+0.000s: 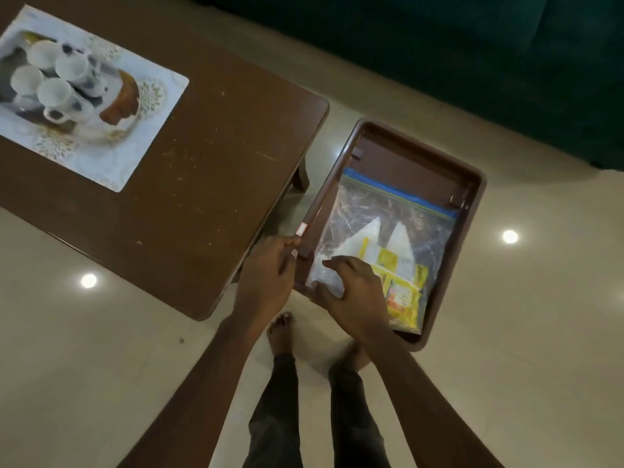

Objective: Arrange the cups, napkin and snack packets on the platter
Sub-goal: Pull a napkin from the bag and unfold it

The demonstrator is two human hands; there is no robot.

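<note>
A brown plastic platter [471, 211] is held above the floor beside the table. In it lies a clear zip bag [398, 211] with white folded napkins [401, 243] and yellow snack packets [401, 292] inside. My left hand [270, 275] grips the platter's near left rim. My right hand [354, 292] rests with spread fingers on the bag's near corner. Several white cups [50, 79] stand clustered on a patterned mat [135, 143] at the far left of the table.
The brown wooden table [202, 163] fills the left half of the view, its corner close to the platter. A dark green sofa [472, 45] runs along the top right. Glossy beige floor [540, 332] lies below, with my bare feet [280, 336] under the hands.
</note>
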